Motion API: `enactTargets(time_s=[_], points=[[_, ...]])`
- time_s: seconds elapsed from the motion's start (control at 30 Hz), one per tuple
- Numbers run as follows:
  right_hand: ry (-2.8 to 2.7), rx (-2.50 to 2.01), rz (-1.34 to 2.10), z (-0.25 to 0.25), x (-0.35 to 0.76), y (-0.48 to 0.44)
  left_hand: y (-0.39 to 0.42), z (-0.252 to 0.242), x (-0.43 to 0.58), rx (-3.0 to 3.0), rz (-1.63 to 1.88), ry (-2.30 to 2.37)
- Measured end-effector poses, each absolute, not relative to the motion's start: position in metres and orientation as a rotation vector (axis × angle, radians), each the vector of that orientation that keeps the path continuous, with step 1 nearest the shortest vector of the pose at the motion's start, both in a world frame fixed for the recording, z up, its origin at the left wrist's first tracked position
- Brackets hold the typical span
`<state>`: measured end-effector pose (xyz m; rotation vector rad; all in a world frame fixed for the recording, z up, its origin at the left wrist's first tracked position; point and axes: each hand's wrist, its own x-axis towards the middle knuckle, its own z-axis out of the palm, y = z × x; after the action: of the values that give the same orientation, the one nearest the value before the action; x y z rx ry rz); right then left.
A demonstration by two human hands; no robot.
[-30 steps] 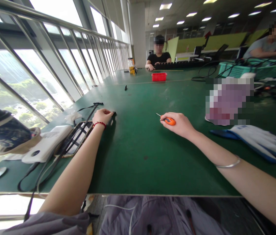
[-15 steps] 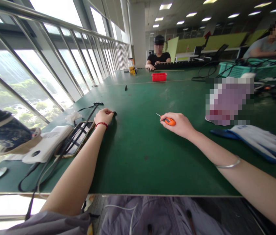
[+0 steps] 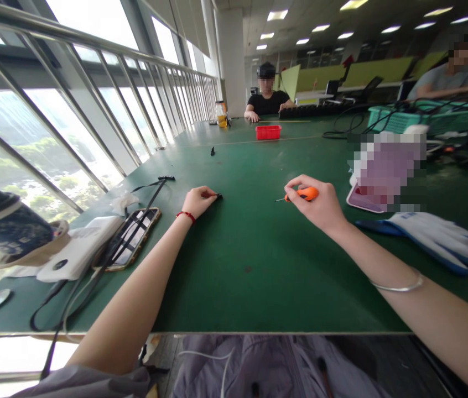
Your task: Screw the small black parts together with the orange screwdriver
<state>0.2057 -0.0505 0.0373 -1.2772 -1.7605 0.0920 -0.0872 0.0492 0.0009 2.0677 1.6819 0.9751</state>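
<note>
The right hand (image 3: 320, 205) grips an orange-handled screwdriver (image 3: 309, 193), thin tip pointing left (toward the little black piece (image 3: 219, 196) the left hand (image 3: 197, 202) pinches).

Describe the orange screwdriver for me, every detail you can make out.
The screwdriver has a stubby, rounded orange handle with dark patches, apparently plastic or rubber, and a thin, pale shaft that looks like metal. The right hand grips the handle, its fingers hiding part of it. The shaft points left, toward the small black piece at the left hand, with a clear gap between. The tip's shape is too small to tell, as is whether it touches the green table.
</note>
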Motion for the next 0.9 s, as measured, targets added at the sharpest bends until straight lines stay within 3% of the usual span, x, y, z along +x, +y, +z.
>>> enactTargets(time_s=[0.3,0.9], points=[[-1.636,-1.099,0.138,0.051,0.202,-0.065,0.009,-0.004,0.009,2.356,0.899,1.329],[-1.716,-1.033,0.246,0.047,0.186,-0.070,0.004,-0.001,0.008,2.360,0.927,1.309]])
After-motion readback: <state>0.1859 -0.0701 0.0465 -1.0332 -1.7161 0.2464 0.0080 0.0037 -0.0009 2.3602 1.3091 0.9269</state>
